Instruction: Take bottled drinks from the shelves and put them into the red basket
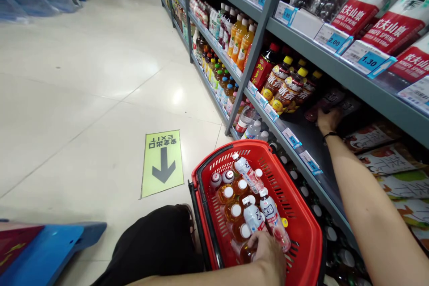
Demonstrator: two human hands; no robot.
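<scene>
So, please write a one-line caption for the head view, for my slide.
Left hand among bottles in a red basket; right hand at a dark bottle on the shelf.

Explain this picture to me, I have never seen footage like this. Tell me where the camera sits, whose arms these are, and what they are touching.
There is no machine here. A person wears one camera on the head, looking forward and down, so the two bare arms are their own. A knee in black shows at the bottom. The left hand reaches into a red basket beside the shelving and lies on the white-capped bottles packed in it; whether it grips one is hard to tell. The right hand stretches onto a grey shelf and touches a dark bottle lying there. A green arrow sticker marks the tiled floor.
</scene>
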